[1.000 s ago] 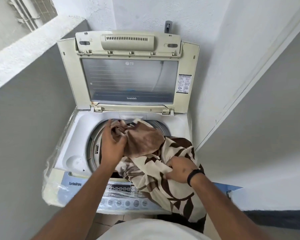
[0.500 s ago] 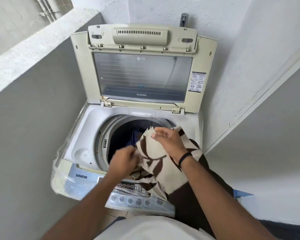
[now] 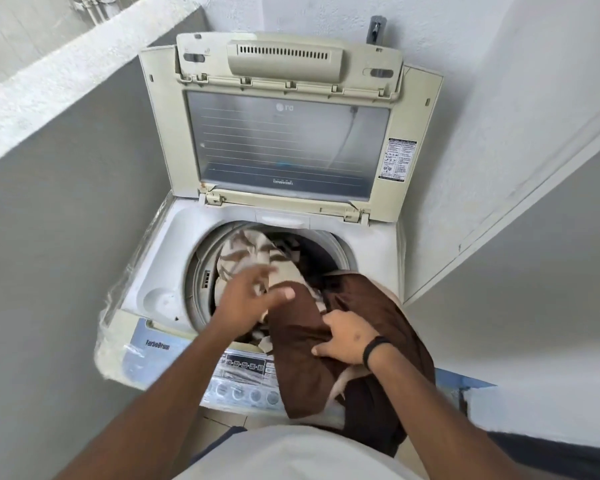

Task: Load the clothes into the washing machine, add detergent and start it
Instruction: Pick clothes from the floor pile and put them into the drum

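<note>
Two hands: we have both over the cream top-loading washing machine (image 3: 371, 271), whose lid (image 3: 284, 133) stands open at 12 o'clock.
Left hand: our left hand (image 3: 246, 303) hovers over the drum mouth, fingers spread and blurred, gripping nothing that we can make out.
Right hand: our right hand (image 3: 347, 339) pinches a fold of the plain dark-brown cloth (image 3: 298, 344), fingers curled into it.
Brown cloth: it drapes from the drum rim at our 3 o'clock down over the blue-grey control panel (image 3: 243, 379) at 6 o'clock, largely outside the drum.
Patterned cloth: the cream cloth with brown leaf print (image 3: 246, 251) lies inside the drum, just beyond our left fingertips towards 12 o'clock.
Risk, slipping: we judge the hanging brown cloth could slide to the floor if our pinch loosens.
Risk, panel: cloth dragged over the buttons might press one.
Risk, lid: any edge left over the rim could stop the lid closing.
</note>
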A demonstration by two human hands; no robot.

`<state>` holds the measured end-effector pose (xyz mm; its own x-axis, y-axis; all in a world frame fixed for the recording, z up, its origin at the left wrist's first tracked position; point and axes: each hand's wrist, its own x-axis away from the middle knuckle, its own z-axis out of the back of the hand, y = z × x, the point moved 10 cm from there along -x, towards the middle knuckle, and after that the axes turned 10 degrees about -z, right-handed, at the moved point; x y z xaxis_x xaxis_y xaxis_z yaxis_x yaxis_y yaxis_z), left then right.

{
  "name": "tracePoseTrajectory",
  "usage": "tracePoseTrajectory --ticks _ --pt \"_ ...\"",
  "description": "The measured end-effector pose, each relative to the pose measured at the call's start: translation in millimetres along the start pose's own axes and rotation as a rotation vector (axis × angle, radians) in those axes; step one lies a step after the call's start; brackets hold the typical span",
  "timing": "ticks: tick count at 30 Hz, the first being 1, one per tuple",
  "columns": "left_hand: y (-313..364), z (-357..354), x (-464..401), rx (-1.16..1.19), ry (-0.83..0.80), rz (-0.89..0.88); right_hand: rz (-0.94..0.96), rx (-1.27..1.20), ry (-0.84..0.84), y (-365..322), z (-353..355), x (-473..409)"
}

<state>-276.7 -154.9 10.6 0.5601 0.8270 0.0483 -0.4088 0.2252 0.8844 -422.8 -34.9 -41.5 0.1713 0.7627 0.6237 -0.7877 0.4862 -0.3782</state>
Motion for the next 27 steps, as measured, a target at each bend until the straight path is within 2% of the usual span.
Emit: tracePoseTrajectory --ticks 2,3,4,5,8,10,12,14,15,17,19,21,24,27 --pt "-15 -50 17 0.089 -0.38 0.132 -0.014 0.003 0.029 -4 -2 -6" --pt "-17 -70 30 0.036 -0.573 0.148 -0.019 -0.018 0.041 -5 1 -9" --pt "-21 -80 40 -0.081 -0.701 0.125 -0.023 -0.057 0.06 -7 6 -10" --pt "-21 -84 43 -0.187 -0.731 0.078 -0.01 -0.115 0.095 -10 13 -11" --pt "-20 -65 25 -0.289 -0.472 -0.024 0.028 -0.392 0.237 -19 37 -8" --pt "-19 -51 11 -0.32 -0.38 -0.051 0.026 -0.529 0.337 -20 52 -4" --pt "-12 -28 -7 -0.328 -0.233 -0.046 0.025 -0.483 0.442 -17 70 3" --pt "1 10 -27 -0.335 0.031 -0.043 -0.022 -0.301 0.463 -5 82 8" --pt "6 31 -34 -0.313 0.176 -0.028 -0.051 -0.237 0.415 4 81 6" --pt "7 69 -40 -0.221 0.449 0.028 -0.076 -0.279 0.178 21 61 0" --pt "0 89 -40 -0.163 0.594 0.088 -0.042 -0.423 -0.109 21 26 -3" --pt "-3 85 -42 -0.183 0.545 0.092 -0.001 -0.425 -0.213 16 1 -6" --pt "-14 54 -33 -0.298 0.369 0.07 -0.019 -0.41 -0.134 11 -11 -15" --pt "-36 19 -5 -0.25 0.21 0.22 -0.066 -0.537 -0.02 8 1 -28"
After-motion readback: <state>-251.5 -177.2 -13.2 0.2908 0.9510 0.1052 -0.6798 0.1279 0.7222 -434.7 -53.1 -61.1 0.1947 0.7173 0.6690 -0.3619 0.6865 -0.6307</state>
